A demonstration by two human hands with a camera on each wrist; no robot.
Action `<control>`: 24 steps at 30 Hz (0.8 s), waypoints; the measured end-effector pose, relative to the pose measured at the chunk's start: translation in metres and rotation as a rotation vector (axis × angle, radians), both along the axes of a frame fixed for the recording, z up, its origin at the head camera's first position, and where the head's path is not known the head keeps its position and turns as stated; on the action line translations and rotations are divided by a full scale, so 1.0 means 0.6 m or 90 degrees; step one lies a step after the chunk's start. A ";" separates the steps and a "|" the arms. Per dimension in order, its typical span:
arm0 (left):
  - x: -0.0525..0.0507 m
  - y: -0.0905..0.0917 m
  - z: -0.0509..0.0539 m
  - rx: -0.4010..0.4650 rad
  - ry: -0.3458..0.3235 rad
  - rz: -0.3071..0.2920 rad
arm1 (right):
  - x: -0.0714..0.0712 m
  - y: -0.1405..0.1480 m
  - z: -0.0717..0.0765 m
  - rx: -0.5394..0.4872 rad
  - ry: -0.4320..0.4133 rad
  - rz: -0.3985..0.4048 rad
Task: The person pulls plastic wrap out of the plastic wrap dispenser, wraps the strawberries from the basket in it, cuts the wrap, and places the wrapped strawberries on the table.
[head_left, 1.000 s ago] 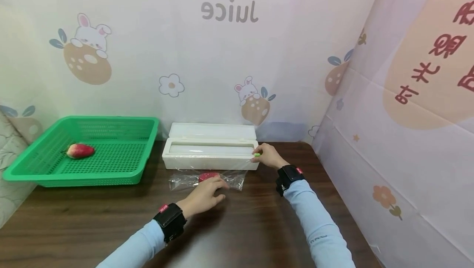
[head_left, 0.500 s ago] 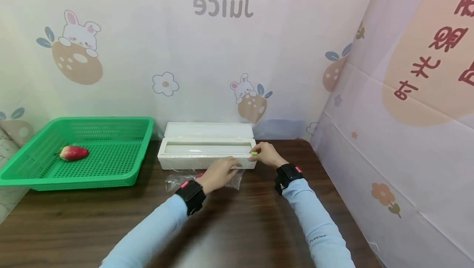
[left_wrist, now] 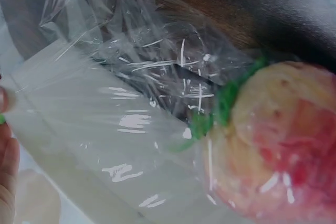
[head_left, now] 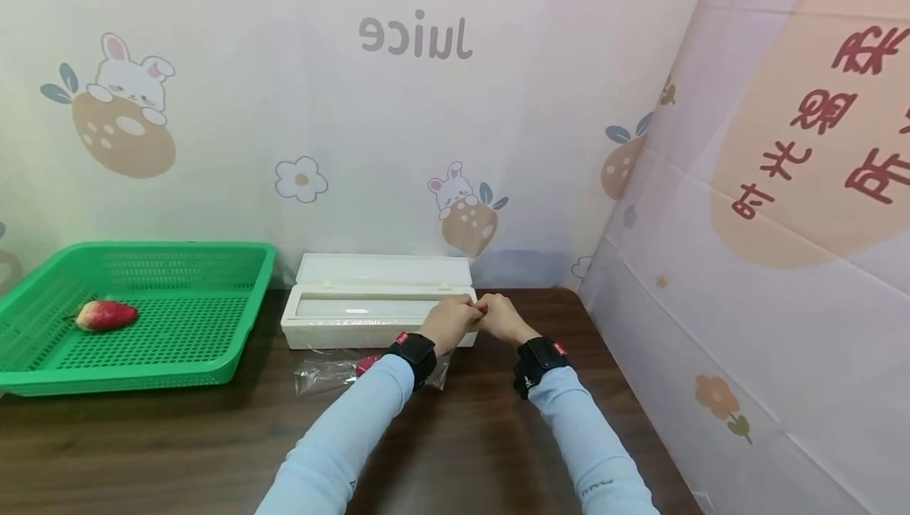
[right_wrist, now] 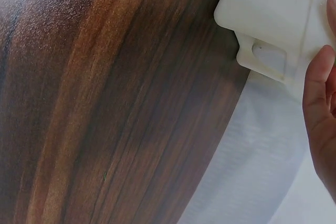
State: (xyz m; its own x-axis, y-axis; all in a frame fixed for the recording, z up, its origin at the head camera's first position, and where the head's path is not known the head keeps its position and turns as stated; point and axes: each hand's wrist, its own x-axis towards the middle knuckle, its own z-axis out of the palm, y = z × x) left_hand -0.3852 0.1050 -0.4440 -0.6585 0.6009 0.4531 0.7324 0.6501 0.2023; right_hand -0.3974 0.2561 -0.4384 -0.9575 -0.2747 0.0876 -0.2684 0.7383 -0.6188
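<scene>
At the right end of the white box (head_left: 341, 334), my left hand (head_left: 449, 324) and my right hand (head_left: 500, 317) meet with bent fingers. In the left wrist view, fingertips lie on both sides of a small green tab (left_wrist: 2, 119). The right wrist view has my right hand (right_wrist: 321, 108) pinching at the box (right_wrist: 268, 3). Clear film (head_left: 323, 373) hangs from the box front onto the table, over a red fruit (head_left: 366, 363) partly hidden by my left arm. In the left wrist view the fruit (left_wrist: 294, 140) shows yellow and red beneath the film (left_wrist: 126, 124).
A green basket (head_left: 213, 373) at the left holds one red and yellow fruit (head_left: 107, 314). Behind the box, its white lid (head_left: 384, 270) stands raised near the printed backdrop (head_left: 384, 144). Another printed sheet (head_left: 711, 262) borders the dark wooden table (head_left: 483, 452) on the right.
My left hand has moved from above the wrapped fruit, up and right, to meet my right hand at the box end. The green tab is now hidden in the head view.
</scene>
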 end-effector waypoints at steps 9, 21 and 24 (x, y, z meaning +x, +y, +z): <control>-0.007 0.008 -0.004 -0.030 0.064 -0.007 | 0.004 0.001 0.007 0.005 0.008 0.002; -0.012 0.001 -0.014 -0.058 0.121 0.014 | 0.001 -0.001 0.000 0.049 0.071 0.022; -0.011 -0.003 -0.016 -0.064 0.130 0.023 | 0.001 -0.004 -0.005 0.052 0.073 0.016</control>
State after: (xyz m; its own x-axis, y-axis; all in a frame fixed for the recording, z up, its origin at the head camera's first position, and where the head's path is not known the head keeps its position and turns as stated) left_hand -0.3919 0.1035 -0.4539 -0.5819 0.6271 0.5179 0.7271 0.6864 -0.0143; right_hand -0.3970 0.2540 -0.4415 -0.9351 -0.3097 0.1725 -0.3534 0.7766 -0.5216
